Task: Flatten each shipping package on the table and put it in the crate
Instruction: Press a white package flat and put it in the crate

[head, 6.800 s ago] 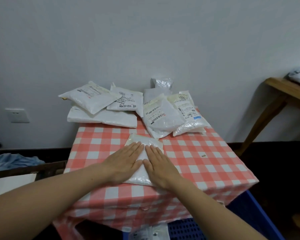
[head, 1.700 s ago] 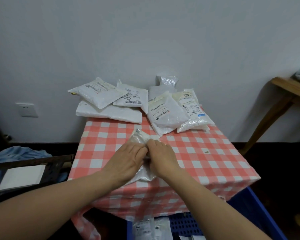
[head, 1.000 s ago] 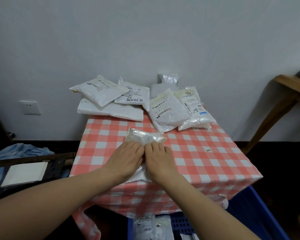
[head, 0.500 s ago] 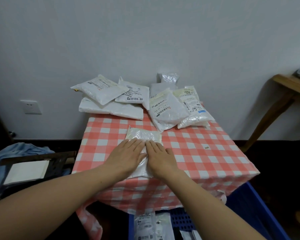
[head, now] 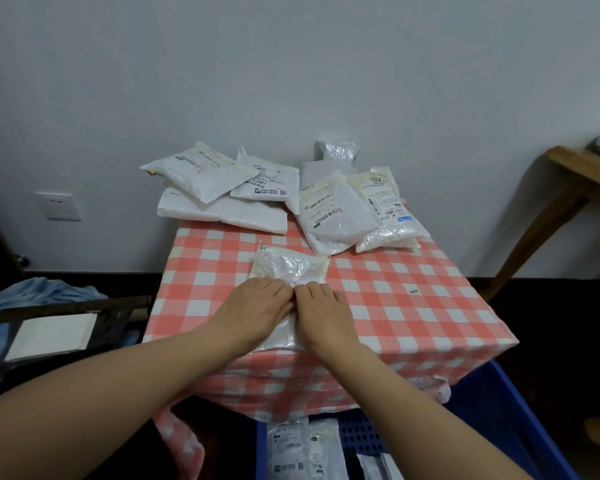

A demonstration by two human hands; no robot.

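Package (head: 288, 268) flat on table (head: 430, 306), near the front edge, under both hands.
Left hand (head: 253, 310) and right hand (head: 323, 313) rest on it side by side, fingertips bent down; pinching or merely pressing cannot be told. Pile (head: 222, 209) at rear; crate (head: 506, 427) below.

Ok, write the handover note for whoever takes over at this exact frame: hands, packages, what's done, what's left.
Hands: left hand and right hand press side by side on one package near the front of the table.
Waiting: a pile of packages at the table's far edge.
Done: at least two labelled packages lie in the blue crate below the table's front.
Left: finish flattening this one, crate it, then work through the pile.
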